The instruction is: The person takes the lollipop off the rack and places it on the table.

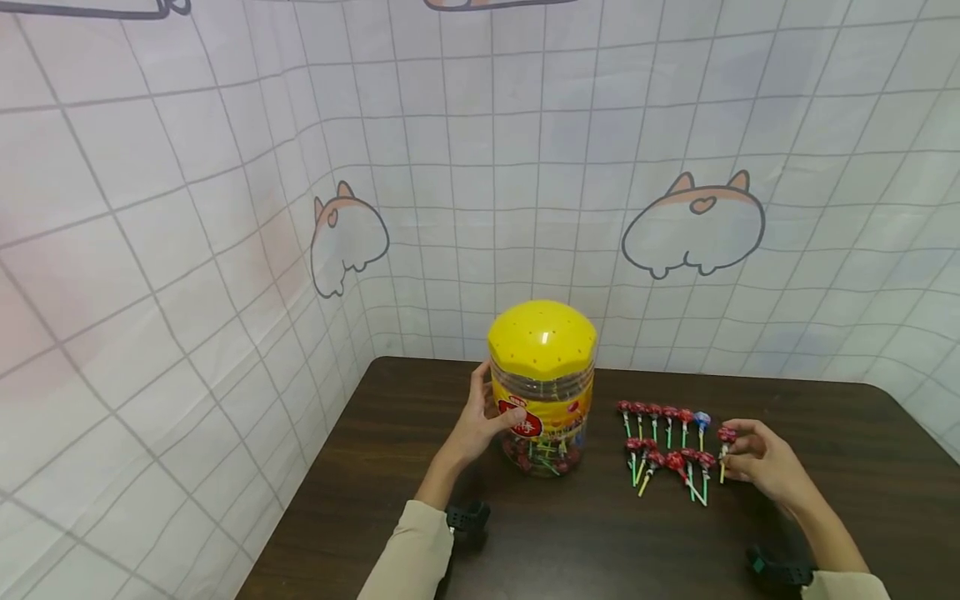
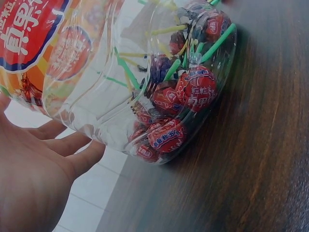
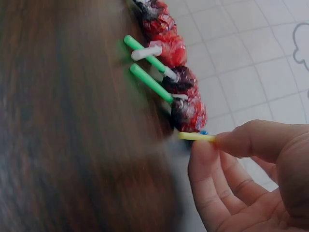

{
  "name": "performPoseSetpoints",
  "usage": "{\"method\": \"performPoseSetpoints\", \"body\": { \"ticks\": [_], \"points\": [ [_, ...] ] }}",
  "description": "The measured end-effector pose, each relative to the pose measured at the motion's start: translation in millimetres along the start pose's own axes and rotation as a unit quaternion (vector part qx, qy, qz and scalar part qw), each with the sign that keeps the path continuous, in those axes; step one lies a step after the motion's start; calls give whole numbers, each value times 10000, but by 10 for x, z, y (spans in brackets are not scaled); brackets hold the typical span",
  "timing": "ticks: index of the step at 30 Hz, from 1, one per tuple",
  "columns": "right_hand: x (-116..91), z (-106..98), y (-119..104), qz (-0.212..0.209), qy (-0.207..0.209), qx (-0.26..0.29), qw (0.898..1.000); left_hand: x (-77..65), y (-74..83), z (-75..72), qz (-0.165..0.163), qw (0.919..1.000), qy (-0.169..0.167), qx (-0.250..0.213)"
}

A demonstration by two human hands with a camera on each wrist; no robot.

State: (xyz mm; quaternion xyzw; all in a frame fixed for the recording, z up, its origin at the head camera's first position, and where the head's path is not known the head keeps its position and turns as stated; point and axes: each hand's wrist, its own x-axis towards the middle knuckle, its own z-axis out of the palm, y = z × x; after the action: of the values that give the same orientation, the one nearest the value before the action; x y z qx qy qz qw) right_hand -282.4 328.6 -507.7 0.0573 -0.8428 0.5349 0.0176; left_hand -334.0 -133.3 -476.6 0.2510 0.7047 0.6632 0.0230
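A clear plastic jar [image 1: 551, 437] with a yellow lid [image 1: 542, 337] stands upright on the table. My left hand [image 1: 480, 422] holds its left side, thumb across the front label and fingers round the far side. Wrapped lollipops [image 2: 166, 137] with green and yellow sticks lie in the jar's bottom. My right hand [image 1: 768, 467] pinches a red-wrapped lollipop [image 1: 726, 435] by its yellow stick [image 3: 195, 137], between thumb and fingertip. Just left of it, lollipops lie in two rough rows: a back row [image 1: 655, 411] ending in a blue one [image 1: 702, 419], and a front row [image 1: 676, 461] of red ones.
The dark wooden table [image 1: 585, 533] has its far edge close behind the jar. A white grid-patterned curtain [image 1: 525, 167] with cartoon dog drawings hangs behind and along the left side.
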Motion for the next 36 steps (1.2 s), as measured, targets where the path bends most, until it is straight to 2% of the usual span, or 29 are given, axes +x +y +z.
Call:
{"method": "performPoseSetpoints", "body": {
  "ticks": [8, 18, 27, 36],
  "points": [
    [-19, -21, 37, 188, -216, -194, 9994, -11, 2, 6, -2, 9999, 29, 119],
    [-41, -56, -22, 102, -371, -1031, 9939, -11, 20, 11, -3, 10000, 29, 79],
    [-26, -59, -5, -107, -613, -1114, 9918, -5, 12, 13, 30, 9999, 25, 104],
    [0, -57, -13, 45, -713, -1306, 9889, -9, 34, 13, 85, 9999, 6, 60]
  ]
}}
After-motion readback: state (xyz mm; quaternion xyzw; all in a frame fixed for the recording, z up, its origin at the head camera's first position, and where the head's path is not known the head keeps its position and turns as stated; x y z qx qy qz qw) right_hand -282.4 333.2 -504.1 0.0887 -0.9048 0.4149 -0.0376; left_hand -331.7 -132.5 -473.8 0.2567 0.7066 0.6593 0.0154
